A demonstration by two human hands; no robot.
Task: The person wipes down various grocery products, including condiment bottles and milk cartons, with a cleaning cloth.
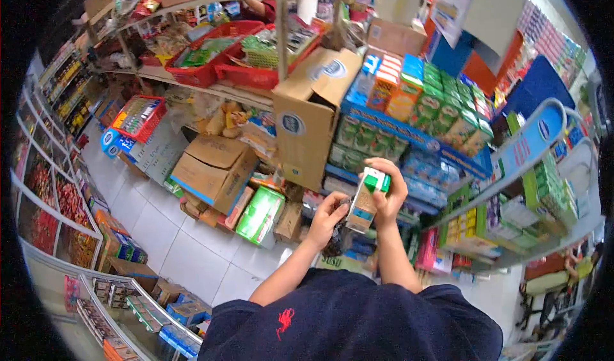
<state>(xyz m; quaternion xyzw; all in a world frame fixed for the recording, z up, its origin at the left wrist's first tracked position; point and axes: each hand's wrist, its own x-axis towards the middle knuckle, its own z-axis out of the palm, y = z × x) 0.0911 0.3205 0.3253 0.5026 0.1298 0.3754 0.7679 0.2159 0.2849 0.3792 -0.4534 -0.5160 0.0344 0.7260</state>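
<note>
- Head view: the right hand [391, 191] wraps closed around a small green-topped carton [367, 198], raised before the shelf [409, 130] of similar cartons.
- The left hand [329, 217] curls shut at the carton's lower edge, seemingly steadying it.

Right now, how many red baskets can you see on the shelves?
3. Two big red baskets sit side by side on the upper shelf, one left, one right. A smaller one hangs tilted lower left. More may be hidden behind boxes.
</note>
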